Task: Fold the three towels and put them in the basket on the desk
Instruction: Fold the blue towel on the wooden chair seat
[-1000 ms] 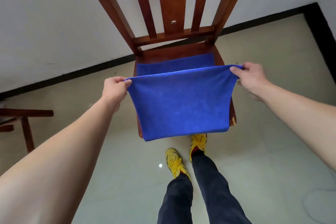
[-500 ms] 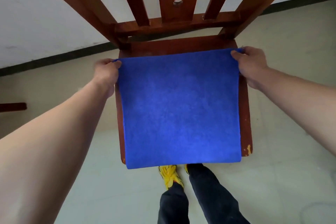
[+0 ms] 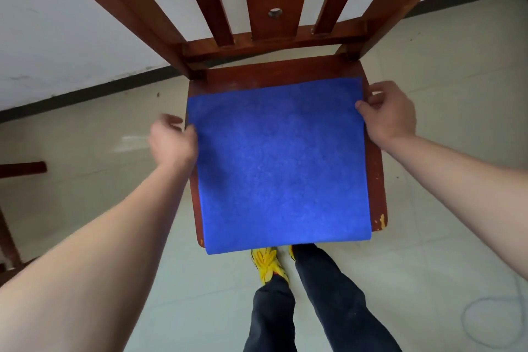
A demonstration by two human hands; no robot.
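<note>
Both bare forearms reach forward. The left hand (image 3: 171, 141) is motion-blurred, its fingers curled. The right hand (image 3: 390, 116), farther out, curls its fingers, thumb pointing left.

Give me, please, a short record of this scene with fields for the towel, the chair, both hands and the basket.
towel: blue towel, spread flat on the seat, near edge hanging over the front
chair: wooden chair, seat showing behind and beside the towel
left: left hand at the towel's left edge, blurred, grip unclear
right: right hand at the right edge, thumb on the cloth, grip unclear
basket: not in view
</note>
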